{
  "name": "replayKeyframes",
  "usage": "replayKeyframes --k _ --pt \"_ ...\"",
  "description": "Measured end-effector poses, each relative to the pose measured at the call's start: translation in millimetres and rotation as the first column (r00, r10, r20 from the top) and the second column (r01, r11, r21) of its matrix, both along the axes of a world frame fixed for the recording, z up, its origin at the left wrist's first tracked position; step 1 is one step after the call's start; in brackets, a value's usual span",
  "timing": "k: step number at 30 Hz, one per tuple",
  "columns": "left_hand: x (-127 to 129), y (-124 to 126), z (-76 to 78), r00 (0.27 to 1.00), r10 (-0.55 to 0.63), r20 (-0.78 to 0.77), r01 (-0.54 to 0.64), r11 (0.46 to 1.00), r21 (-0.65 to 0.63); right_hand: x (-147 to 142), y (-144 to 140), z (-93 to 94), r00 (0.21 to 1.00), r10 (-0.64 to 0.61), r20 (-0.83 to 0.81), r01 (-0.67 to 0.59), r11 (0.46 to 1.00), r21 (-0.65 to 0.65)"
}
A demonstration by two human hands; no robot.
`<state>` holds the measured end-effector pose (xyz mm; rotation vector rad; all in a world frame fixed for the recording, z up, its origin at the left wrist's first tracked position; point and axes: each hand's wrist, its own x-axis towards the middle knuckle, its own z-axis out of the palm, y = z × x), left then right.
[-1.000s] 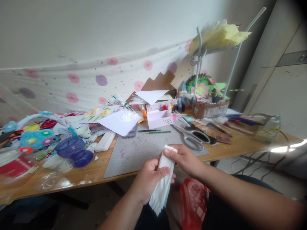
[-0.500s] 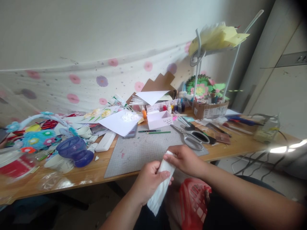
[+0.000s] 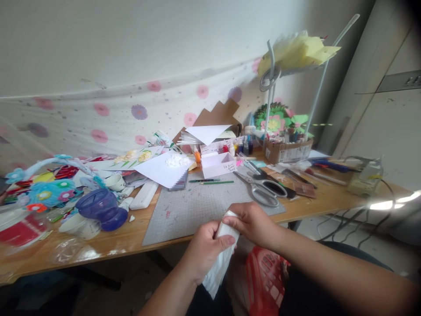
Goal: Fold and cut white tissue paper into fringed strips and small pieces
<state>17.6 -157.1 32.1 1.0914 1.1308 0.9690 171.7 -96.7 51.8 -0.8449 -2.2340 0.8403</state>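
Note:
A folded strip of thin white paper, perhaps tissue (image 3: 215, 274), slants between my two hands in front of the table's edge. My left hand (image 3: 207, 250) is closed round its middle, the thumb lying across the top face. At the upper end, my right hand (image 3: 251, 221) pinches the paper between thumb and fingers. The fingers beneath the strip are mostly hidden. Beyond the hands lies a grey cutting mat (image 3: 184, 215), with large silver scissors (image 3: 263, 193) at its right side.
A purple bowl (image 3: 101, 208) and a blue flower-trimmed basket (image 3: 49, 193) stand at the left. White paper with white bits (image 3: 158, 171), a small pink box (image 3: 219, 164) and paint bottles (image 3: 245, 147) are farther back. A cardboard box (image 3: 287, 151) stands back right. A red plastic item (image 3: 266, 281) is below.
My right hand has shifted slightly down along the top end of the white paper. My left hand keeps its hold, nearly unmoved.

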Motion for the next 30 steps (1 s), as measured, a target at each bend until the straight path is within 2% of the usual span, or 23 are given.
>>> replayKeyframes --k 9,12,14,16,19,22,25,27,30 --pt "-1 0 2.6 0.998 0.029 0.05 -0.024 0.994 -0.105 -4 0 -2.1 1.0 -0.003 -0.01 0.002 0.999 -0.043" --pt "-4 2 -0.1 0.997 0.052 0.063 -0.042 0.989 -0.145 1 12 0.4 0.984 -0.125 0.127 0.119 0.992 0.05" --pt "-7 3 -1.9 0.993 0.079 0.088 -0.064 0.985 -0.16 13 28 2.7 0.927 -0.293 0.234 0.256 0.95 0.177" --pt "-11 6 -2.8 0.986 0.117 0.122 -0.097 0.982 -0.16 31 47 3.2 0.87 -0.409 0.275 0.343 0.903 0.258" --pt "-18 10 -2.0 0.974 0.16 0.163 -0.134 0.977 -0.164 57 74 -3.5 0.763 -0.514 0.391 0.403 0.852 0.334" --pt "-23 13 -0.6 0.965 0.183 0.189 -0.151 0.973 -0.173 72 90 -17.2 0.675 -0.532 0.511 0.404 0.846 0.347" --pt "-25 15 -0.4 0.958 0.202 0.205 -0.169 0.971 -0.171 72 94 -28.1 0.633 -0.512 0.58 0.392 0.859 0.331" --pt "-26 15 -0.8 0.956 0.206 0.211 -0.172 0.971 -0.166 70 94 -29.2 0.625 -0.513 0.589 0.403 0.858 0.32" --pt "-29 16 -1.3 0.954 0.202 0.221 -0.17 0.973 -0.155 71 93 -20.6 0.636 -0.536 0.554 0.447 0.842 0.301"
